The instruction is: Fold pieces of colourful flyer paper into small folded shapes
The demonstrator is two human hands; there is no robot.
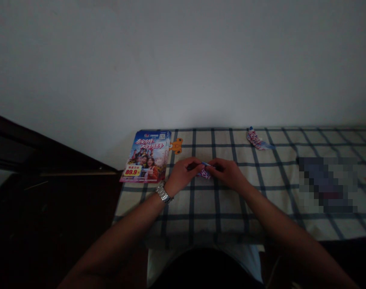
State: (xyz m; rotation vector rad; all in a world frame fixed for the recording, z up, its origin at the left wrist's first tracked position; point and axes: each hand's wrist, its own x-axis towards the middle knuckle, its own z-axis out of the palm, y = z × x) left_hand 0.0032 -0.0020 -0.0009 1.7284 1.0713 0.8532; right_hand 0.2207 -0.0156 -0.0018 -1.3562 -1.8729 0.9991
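Note:
Between both hands, low over the checked cloth, is a small piece patterned in pink, white and blue (204, 172); it looks like folded paper, though dim light and fingers hide much of it. My left hand (184, 173), with a metal watch (164, 193) at the wrist, pinches its left side. My right hand (227, 171) grips the other side, thumb and fingertips close to the left ones. Left of the hands lies a stack of glossy printed flyers (148, 156). Toward the wall rests a similar patterned, crumpled or folded piece (255, 139) with a pale blue tail.
The table's blue-and-white checked cloth (197, 204) runs up to a plain wall (183, 72). An orange bear-shaped figure (176, 146) sits beside the flyers. A pixelated dark object (326, 184) lies at right. A dark gap drops off past the table's left edge.

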